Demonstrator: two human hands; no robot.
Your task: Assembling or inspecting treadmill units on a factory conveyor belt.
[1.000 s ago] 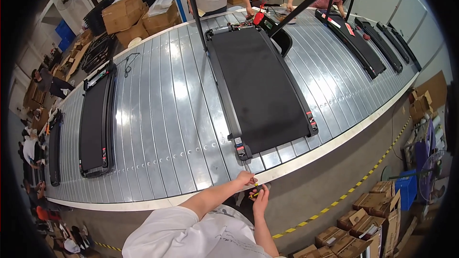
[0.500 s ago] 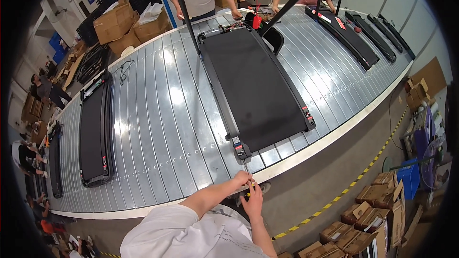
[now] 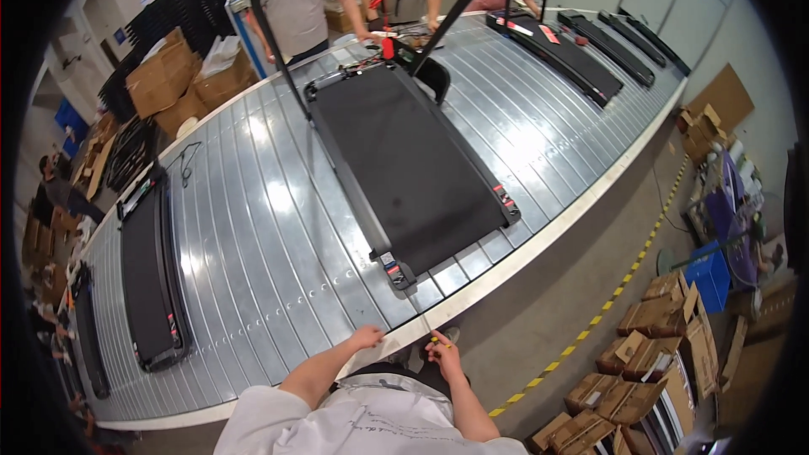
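Several brown cartons (image 3: 653, 362) lie right of both hands (image 3: 404, 344).

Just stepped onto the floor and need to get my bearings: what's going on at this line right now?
A person stands at the near edge of a slatted metal conveyor. Their left hand rests at that edge, while the right hand pinches a small yellowish item too small to identify. A black treadmill with raised handlebars lies on the conveyor just ahead. Other people work at the far side.
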